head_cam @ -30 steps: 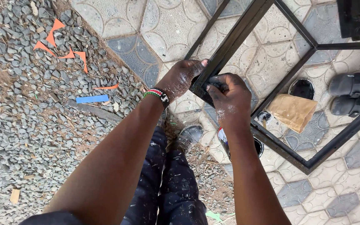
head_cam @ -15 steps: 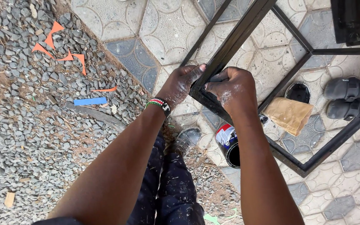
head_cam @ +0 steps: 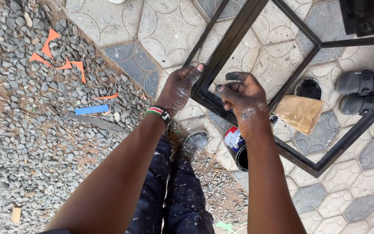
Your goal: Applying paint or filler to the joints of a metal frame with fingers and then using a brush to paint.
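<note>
black metal frame (head_cam: 234, 37): right hand (head_cam: 244, 97) has lifted off; left hand (head_cam: 179, 86) still grips

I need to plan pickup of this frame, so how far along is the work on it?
The black metal frame already looks evenly dark. In hand: the left hand grips its corner while the right hand hovers just off it, paint-stained. An open paint can stands below, so finishing probably remains.
</note>
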